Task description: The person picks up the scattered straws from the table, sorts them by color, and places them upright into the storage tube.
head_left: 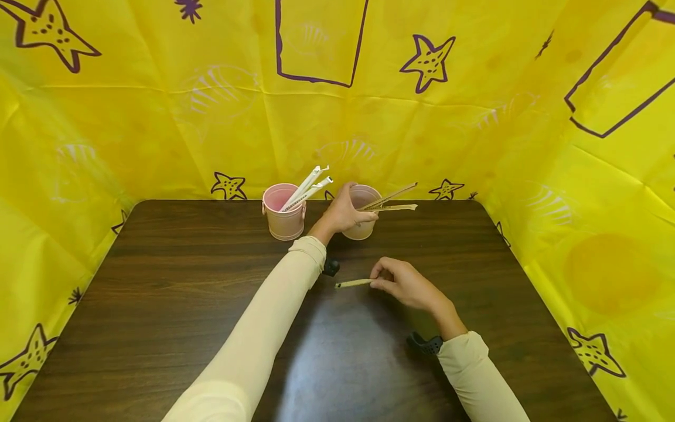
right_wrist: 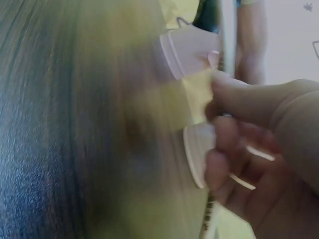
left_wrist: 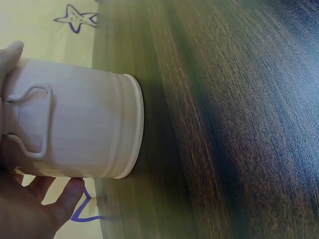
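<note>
My left hand (head_left: 344,212) grips the side of a pale pink bucket (head_left: 361,230), fingers and thumb spread around it near the rim. In the left wrist view the same bucket (left_wrist: 84,119) shows its wire-like handle, with fingertips (left_wrist: 72,191) against its wall. Two straws in tan wrappers (head_left: 392,207) lean out of this bucket to the right. Nearer the front, my right hand (head_left: 408,285) pinches a thin wrapped straw (head_left: 352,283) between thumb and fingers, above the table. That straw (right_wrist: 208,219) also appears in the right wrist view, partly behind the fingers.
A pinker bucket (head_left: 285,225) stands to the left, holding white-wrapped straws (head_left: 307,191) that lean right. Both buckets are near the back edge of the dark wooden table (head_left: 211,293). A yellow sheet (head_left: 158,129) with starfish drawings surrounds the table behind and at the sides.
</note>
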Available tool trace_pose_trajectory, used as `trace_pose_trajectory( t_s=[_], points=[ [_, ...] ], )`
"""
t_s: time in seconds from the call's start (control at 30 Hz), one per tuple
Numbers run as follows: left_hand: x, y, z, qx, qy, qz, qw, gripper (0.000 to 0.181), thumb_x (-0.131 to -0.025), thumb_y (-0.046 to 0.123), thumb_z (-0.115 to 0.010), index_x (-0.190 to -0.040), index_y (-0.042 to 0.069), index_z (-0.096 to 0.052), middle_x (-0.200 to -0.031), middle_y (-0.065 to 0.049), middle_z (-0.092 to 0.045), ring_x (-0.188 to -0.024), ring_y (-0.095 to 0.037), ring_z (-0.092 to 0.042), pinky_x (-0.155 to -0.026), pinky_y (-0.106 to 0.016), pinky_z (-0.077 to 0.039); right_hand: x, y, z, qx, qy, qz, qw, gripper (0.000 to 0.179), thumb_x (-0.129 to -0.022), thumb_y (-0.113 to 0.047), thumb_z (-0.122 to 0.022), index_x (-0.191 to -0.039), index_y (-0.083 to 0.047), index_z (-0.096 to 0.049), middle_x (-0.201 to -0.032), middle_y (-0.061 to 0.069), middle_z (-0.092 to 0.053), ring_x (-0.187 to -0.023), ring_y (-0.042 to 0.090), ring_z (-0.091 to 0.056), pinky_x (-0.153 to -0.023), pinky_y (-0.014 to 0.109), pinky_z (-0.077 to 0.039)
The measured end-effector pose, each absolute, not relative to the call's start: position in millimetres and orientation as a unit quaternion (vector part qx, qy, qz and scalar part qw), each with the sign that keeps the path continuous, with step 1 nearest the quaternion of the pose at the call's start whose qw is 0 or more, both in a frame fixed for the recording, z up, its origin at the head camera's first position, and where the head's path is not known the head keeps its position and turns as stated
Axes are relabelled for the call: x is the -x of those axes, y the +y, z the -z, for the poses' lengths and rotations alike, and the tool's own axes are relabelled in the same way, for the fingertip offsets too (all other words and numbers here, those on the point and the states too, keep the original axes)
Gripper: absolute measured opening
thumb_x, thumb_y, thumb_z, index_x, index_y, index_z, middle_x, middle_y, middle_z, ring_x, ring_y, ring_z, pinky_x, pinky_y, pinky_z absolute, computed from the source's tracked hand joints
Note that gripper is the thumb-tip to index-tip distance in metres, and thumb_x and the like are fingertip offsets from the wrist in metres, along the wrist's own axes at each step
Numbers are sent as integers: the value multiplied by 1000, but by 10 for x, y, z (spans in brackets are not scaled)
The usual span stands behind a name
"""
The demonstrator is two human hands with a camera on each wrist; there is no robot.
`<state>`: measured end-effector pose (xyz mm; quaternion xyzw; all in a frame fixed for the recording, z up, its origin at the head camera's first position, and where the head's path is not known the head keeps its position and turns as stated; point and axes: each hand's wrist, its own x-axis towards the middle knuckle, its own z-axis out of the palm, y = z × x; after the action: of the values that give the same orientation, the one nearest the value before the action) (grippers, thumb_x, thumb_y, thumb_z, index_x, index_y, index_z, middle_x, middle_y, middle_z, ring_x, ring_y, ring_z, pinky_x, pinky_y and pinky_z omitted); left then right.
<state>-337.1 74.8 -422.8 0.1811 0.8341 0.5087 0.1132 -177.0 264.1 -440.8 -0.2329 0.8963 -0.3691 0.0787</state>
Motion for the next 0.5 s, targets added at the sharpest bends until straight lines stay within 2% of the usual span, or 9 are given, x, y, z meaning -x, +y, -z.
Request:
trace_pose_trajectory(
  t_s=[0.2,0.5],
  points=[
    [3395,762,4249,-178,837,-505,109,109,-81,39,-86,-160,9,-17,-158,-18,-33,-141,-37,-44,-116,-51,-41,1763,2627,4308,233,884,403,-43,18,-97,-14,-68,-115,-19,-71,-97,-4,-65,-75,7,-54,-64,23,-49],
    [3404,772,4263,-178,832,-512,116,108,-82,37,-85,-160,10,-15,-159,-18,-31,-144,-38,-41,-119,-52,-38,1732,2549,4157,164,815,530,-164,17,-95,-2,-68,-112,-5,-67,-97,14,-73,-54,16,-55,-49,26,-48]
  ],
)
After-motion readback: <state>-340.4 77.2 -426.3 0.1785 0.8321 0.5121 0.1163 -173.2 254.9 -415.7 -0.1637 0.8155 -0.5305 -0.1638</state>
